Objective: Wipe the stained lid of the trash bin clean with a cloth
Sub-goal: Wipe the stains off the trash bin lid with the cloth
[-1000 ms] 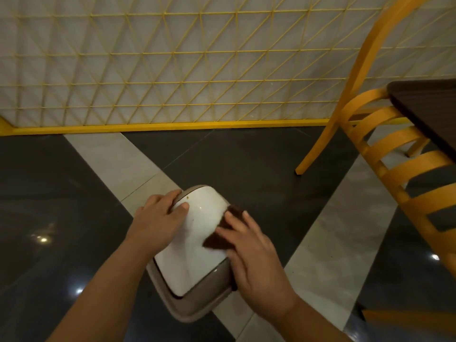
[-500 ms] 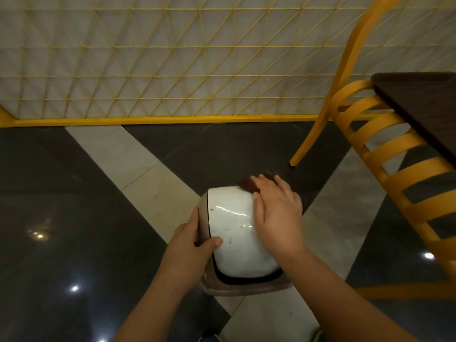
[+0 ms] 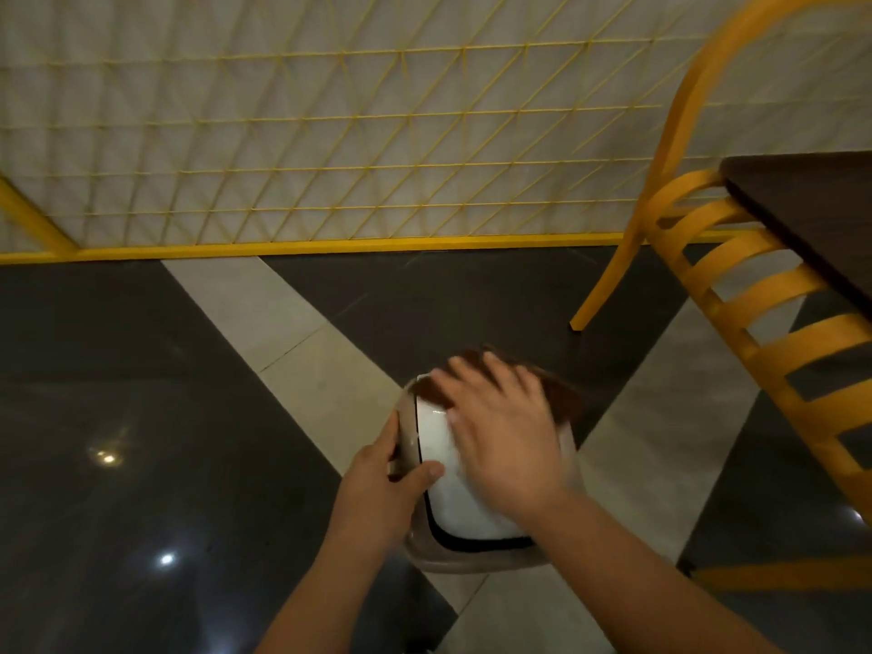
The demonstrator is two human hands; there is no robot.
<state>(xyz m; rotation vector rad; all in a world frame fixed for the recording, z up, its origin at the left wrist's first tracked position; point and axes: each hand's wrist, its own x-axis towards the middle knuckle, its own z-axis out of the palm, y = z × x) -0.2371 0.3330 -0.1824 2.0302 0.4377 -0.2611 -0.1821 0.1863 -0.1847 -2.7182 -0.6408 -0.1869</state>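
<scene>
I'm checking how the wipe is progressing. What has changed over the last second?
The right hand has swept the brown cloth from the lid's right side up across its far end. The left hand has shifted along the bin's left rim, thumb on the lid. The chair and table stayed put.

Floor is glossy dark tile with pale stripes crossing it diagonally, ceiling lights glinting off it in spots. Back wall is whitish, covered in a yellow triangle grid with a yellow baseboard. Over on the right there's a yellow slatted chair pushed against a dark table.
</scene>
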